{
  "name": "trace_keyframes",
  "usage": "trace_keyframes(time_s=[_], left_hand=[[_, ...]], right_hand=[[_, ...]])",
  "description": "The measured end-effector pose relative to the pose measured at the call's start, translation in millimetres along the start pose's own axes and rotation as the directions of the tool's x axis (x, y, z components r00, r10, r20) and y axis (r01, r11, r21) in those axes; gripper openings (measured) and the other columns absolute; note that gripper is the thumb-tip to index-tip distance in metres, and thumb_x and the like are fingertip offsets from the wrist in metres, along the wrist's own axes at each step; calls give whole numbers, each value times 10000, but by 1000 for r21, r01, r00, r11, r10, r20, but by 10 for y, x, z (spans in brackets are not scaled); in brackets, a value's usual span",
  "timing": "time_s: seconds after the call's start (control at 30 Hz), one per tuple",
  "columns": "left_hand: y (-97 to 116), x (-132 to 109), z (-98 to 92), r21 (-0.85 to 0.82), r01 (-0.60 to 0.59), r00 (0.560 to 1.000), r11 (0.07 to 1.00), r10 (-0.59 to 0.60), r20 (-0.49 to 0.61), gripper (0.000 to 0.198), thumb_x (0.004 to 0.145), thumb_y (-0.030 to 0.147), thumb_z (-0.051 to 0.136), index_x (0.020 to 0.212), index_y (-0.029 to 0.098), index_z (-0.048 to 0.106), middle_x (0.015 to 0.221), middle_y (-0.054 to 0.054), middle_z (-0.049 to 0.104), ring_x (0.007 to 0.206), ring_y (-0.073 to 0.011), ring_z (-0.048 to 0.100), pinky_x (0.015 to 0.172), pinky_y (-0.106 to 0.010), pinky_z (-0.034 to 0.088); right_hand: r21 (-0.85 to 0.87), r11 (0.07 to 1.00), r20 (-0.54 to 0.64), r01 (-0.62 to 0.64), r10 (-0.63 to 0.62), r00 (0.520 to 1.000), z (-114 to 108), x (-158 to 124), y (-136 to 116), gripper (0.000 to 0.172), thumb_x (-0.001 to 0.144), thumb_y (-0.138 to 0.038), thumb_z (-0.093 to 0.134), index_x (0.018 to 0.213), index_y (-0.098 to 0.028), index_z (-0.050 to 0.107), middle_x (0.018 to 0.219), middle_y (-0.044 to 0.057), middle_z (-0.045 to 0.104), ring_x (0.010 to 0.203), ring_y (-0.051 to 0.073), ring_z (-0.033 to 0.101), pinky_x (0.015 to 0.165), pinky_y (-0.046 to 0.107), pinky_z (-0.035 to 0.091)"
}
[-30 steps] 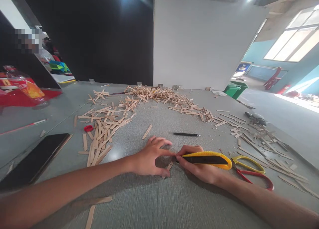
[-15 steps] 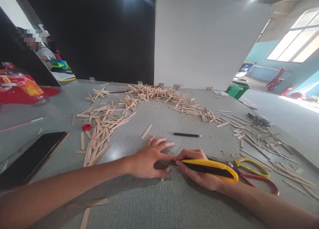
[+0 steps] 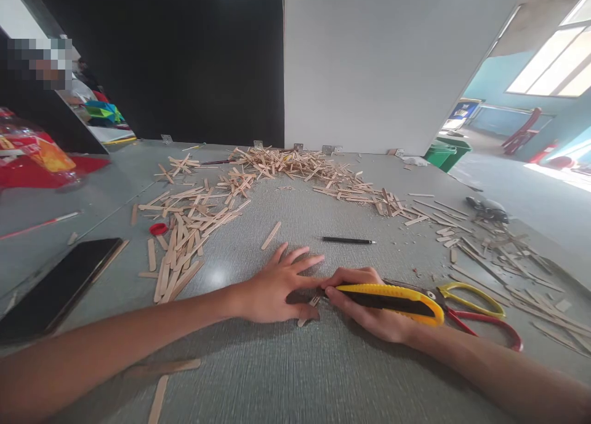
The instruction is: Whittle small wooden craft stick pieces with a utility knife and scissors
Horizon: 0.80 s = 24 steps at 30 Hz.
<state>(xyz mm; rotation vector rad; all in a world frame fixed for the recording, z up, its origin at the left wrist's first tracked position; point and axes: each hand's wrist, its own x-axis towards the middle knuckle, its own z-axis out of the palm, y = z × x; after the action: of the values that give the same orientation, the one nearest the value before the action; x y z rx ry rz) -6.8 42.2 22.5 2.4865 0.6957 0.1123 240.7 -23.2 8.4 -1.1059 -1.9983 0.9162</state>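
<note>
Stick (image 3: 310, 306) lower centre | left hand (image 3: 272, 292) splayed, pinning it | right hand (image 3: 369, 318) gripping knife (image 3: 392, 295) | scissors (image 3: 482, 316) just right | pen (image 3: 348, 240) above

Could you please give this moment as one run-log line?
left hand: pins wooden stick on table | right hand: grips yellow utility knife, tip at stick | scissors beside

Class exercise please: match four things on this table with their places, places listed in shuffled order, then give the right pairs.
1. yellow-and-black utility knife
2. thin black pen
3. small red ring
4. flat black phone

A. at the left edge of the wooden stick pile
B. gripped in the right hand
C. near the left edge of the grey table
D. alone, just beyond the right hand

Pairs: 1-B; 2-D; 3-A; 4-C
</note>
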Motion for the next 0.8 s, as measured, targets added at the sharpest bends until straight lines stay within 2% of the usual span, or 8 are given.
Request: trace_keyframes(time_s=[0.1,0.27,0.47,0.63,0.8], left_hand=[[2,-4,-11,-24,-1,1000,1000,1,2,566,984,513,788,1526,509,624,1809,-17,329,1669,-489,204,1281,-825,54],[13,2,-20,-45,19,1000,999,-19,17,607,967,485,821,1531,542,603,1805,1,337,1676,-478,184,1279,-832,55],[51,3,-49,-32,24,999,999,-23,38,657,955,441,835,1556,520,583,1816,-22,297,1681,-475,155,1273,-837,48],[84,2,-93,-16,21,997,1000,-20,73,656,950,426,838,1554,497,594,1817,-43,281,1683,-472,135,1265,-846,54],[83,2,-108,-23,35,996,999,-33,85,654,957,413,834,1555,508,588,1825,-30,250,1683,-476,102,1265,-848,46]], right_hand=[[20,1000,14,-14,13,1000,-6,5,-34,349,1089,-486,570,932,-227,744,751,26,735,649,183,644,676,337,494],[49,999,27,0,-2,1000,10,14,-47,352,1085,-482,555,904,-223,709,725,21,711,624,173,621,679,339,481],[89,996,58,15,-20,998,3,28,-30,346,1102,-450,542,866,-234,673,690,-19,638,565,144,524,600,312,423],[90,994,54,56,-61,997,20,24,-11,305,1087,-413,578,863,-228,674,735,-12,637,601,146,529,642,325,413],[120,991,60,67,-74,995,14,9,-21,287,1088,-370,571,855,-224,652,695,-33,582,552,123,459,569,297,374]])
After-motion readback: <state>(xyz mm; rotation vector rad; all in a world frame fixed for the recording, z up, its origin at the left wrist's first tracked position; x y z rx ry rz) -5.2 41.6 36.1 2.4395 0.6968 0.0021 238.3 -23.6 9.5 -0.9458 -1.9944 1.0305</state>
